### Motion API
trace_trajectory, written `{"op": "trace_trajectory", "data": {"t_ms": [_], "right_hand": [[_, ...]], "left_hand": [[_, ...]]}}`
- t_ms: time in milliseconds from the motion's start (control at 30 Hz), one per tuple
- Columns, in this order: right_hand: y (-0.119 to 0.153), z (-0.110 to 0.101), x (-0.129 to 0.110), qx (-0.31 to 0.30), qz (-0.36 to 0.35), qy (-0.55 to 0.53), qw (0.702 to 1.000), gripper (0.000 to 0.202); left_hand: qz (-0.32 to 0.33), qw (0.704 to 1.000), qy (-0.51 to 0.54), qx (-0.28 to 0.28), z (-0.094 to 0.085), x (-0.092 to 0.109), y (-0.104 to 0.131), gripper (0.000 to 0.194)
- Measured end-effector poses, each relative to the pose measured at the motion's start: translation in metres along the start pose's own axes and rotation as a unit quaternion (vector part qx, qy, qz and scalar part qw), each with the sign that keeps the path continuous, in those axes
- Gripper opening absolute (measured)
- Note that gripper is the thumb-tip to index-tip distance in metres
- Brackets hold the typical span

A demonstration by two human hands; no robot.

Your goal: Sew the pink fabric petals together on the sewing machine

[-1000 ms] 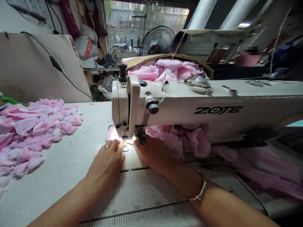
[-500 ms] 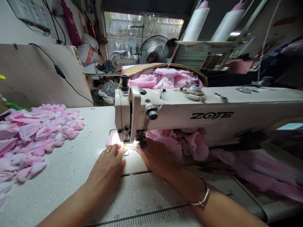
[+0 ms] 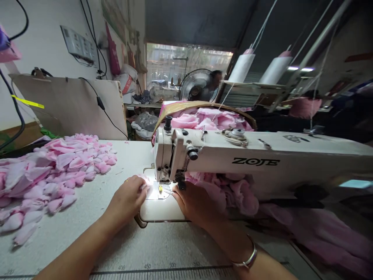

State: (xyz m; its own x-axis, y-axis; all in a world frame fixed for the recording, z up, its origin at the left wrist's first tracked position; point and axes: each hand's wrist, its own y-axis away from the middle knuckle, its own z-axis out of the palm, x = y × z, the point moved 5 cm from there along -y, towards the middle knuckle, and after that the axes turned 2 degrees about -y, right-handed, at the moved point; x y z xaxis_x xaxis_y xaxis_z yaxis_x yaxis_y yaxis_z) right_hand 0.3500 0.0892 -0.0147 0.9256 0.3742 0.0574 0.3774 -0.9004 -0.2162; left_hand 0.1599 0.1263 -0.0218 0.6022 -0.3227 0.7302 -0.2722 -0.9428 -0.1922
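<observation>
A white sewing machine [image 3: 215, 159] stands over the table, its lamp lighting the needle plate [image 3: 163, 212]. My left hand [image 3: 129, 194] is left of the needle, fingers closed on a bit of pale pink fabric [image 3: 146, 182]. To the right of the presser foot [image 3: 160, 189] rests my right hand [image 3: 194, 200], its fingers bent beside the machine's head; the fingertips are partly hidden and what they hold, if anything, cannot be made out. Ruffled pink fabric [image 3: 243, 196] lies under the machine arm behind my right hand.
A pile of pink fabric pieces [image 3: 67, 159] covers the table's left side. Behind the machine stands a container of pink pieces [image 3: 201, 118]. Thread cones [image 3: 241, 67], a fan [image 3: 198, 85] and a person [image 3: 215, 79] are farther back. A ruler [image 3: 163, 273] runs along the front edge.
The view has tilted up and swung left. My left hand has moved left, away from the needle, with pale pink fabric at its fingertips. My right hand stays beside the machine's head.
</observation>
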Motion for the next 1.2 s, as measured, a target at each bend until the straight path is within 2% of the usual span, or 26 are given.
{"op": "trace_trajectory", "data": {"t_ms": [133,267,400,500,667,767,867,967,1067,1133,1200], "right_hand": [[0.001,0.001,0.000,0.009,-0.009,-0.005,1.000,0.017],[0.002,0.001,0.000,0.013,-0.002,-0.011,1.000,0.018],[0.003,0.003,0.001,0.012,0.007,-0.026,1.000,0.015],[0.003,0.004,0.002,0.013,0.012,-0.041,0.999,0.013],[0.003,0.005,0.004,0.000,0.014,-0.052,0.999,0.015],[0.003,0.005,0.004,0.001,0.022,-0.055,0.998,0.014],[0.003,0.005,0.004,0.020,0.027,-0.057,0.998,0.013],[0.002,0.004,0.004,0.030,0.025,-0.048,0.998,0.013],[0.003,0.004,0.004,0.028,0.034,-0.034,0.998,0.013],[0.005,0.005,0.004,0.023,0.044,-0.029,0.998,0.015],[0.005,0.005,0.004,0.019,0.049,-0.032,0.998,0.017]], "left_hand": [[-0.092,0.980,0.172,0.027,-0.022,-0.017,-0.009,0.027],[-0.128,0.939,0.317,0.038,-0.031,-0.020,-0.010,0.028],[-0.149,0.904,0.398,0.044,-0.037,-0.020,-0.008,0.025],[-0.172,0.890,0.421,0.045,-0.042,-0.022,-0.008,0.028],[-0.190,0.900,0.391,0.037,-0.049,-0.026,-0.012,0.028],[-0.184,0.927,0.324,0.025,-0.051,-0.034,-0.020,0.023],[-0.170,0.959,0.224,0.032,-0.056,-0.043,-0.040,0.018],[-0.146,0.976,0.151,0.064,-0.066,-0.043,-0.073,0.017],[-0.124,0.975,0.131,0.127,-0.076,-0.037,-0.106,0.024],[-0.112,0.971,0.133,0.164,-0.076,-0.035,-0.118,0.031],[-0.106,0.971,0.136,0.165,-0.065,-0.038,-0.118,0.035]]}}
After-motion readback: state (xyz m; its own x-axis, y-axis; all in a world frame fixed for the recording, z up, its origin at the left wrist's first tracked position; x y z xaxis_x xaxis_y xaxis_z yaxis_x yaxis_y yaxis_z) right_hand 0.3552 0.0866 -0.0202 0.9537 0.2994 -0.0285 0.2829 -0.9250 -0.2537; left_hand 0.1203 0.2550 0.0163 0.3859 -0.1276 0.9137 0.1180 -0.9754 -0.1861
